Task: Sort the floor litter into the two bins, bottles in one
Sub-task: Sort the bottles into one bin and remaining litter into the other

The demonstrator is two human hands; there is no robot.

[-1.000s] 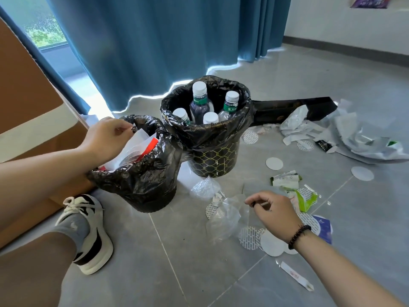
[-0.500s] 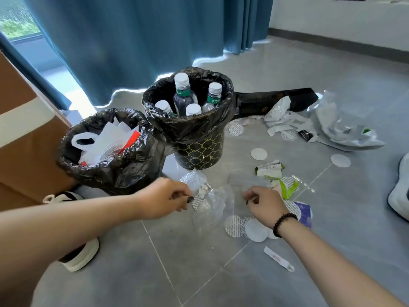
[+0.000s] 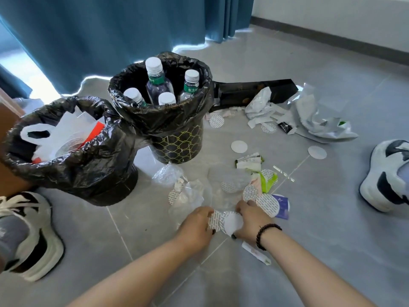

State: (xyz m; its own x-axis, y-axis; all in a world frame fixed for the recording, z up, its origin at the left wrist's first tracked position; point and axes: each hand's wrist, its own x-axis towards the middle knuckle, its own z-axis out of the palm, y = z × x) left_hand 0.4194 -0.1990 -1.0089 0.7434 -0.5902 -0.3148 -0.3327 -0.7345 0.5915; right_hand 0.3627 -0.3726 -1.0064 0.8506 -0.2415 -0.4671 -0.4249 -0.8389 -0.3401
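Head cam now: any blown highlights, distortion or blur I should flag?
Head view: daylight blows out under the curtain hem, leaving a white halo along the floor behind the bottle bin; wide-angle bending curves the baseboard and stretches the forearms at the lower edge; left hand and right hand are slightly soft, bottle caps reasonably sharp.

Bin (image 3: 177,145), centre frame: black with gold lattice pattern, black liner. 4 bottles (image 3: 156,85): white caps, green labels. Curtain (image 3: 106,32), upper left: blue. Discs (image 3: 267,203), lower centre: white with grey dashes. Floor (image 3: 332,240): grey tile.
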